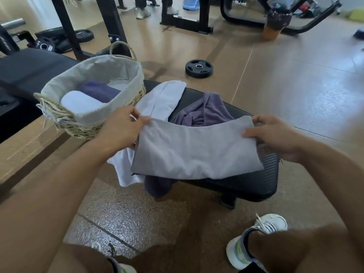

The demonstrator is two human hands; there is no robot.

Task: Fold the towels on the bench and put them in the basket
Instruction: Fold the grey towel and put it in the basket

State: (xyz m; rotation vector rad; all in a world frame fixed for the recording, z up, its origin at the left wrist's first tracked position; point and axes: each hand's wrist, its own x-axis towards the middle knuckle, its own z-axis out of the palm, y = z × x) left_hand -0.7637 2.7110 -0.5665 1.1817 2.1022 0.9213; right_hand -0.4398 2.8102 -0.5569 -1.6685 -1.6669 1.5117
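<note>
A grey towel (195, 152), folded into a wide rectangle, lies over the near end of the black bench (254, 186). My left hand (122, 129) pinches its upper left corner and my right hand (275, 136) pinches its upper right corner. Under and beyond it lie a crumpled purple towel (208, 109) and a white towel (161, 99), both unfolded. The woven basket (59, 113) with a grey liner stands on the bench at the left and holds a folded white towel (80, 103) and a folded purple towel (98, 90).
A black weight plate (199, 68) lies on the floor beyond the bench. Gym frames and more plates (83, 35) stand at the back left. A bin (275, 23) is at the back right. My shoes (254, 245) are on the floor near the bench.
</note>
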